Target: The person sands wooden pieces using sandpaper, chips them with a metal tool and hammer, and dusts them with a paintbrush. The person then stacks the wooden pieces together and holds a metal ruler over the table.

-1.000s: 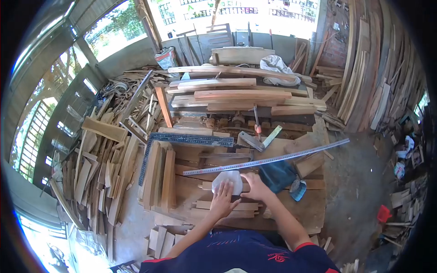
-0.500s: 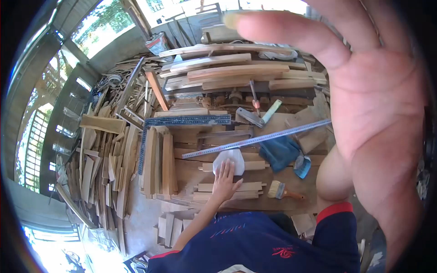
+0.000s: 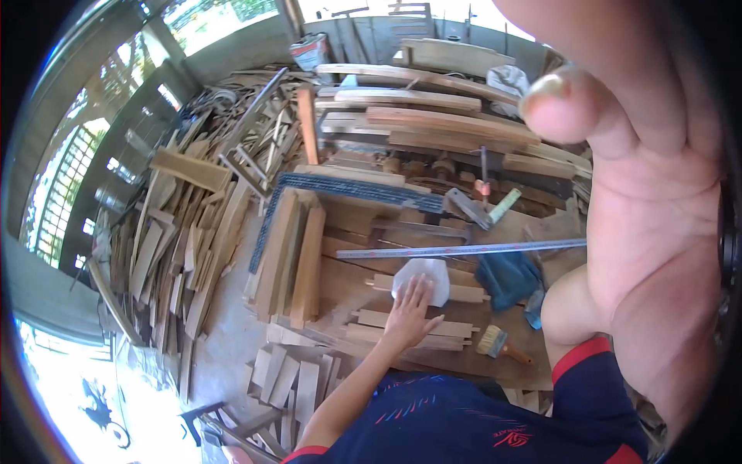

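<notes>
White pad (image 3: 438, 282) lies directly under the fingers of the left hand (image 3: 411, 315), laid open on it, above a wood strip (image 3: 467, 295) whose long axis runs crosswise to them. The right hand (image 3: 657, 201), farther away, is raised near the camera, palm showing; whether its cropped fingers grip anything cannot be told.

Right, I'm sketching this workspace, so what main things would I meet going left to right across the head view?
Scrap wood pile, bundle of boards, left hand, brush, raised right hand.
</notes>
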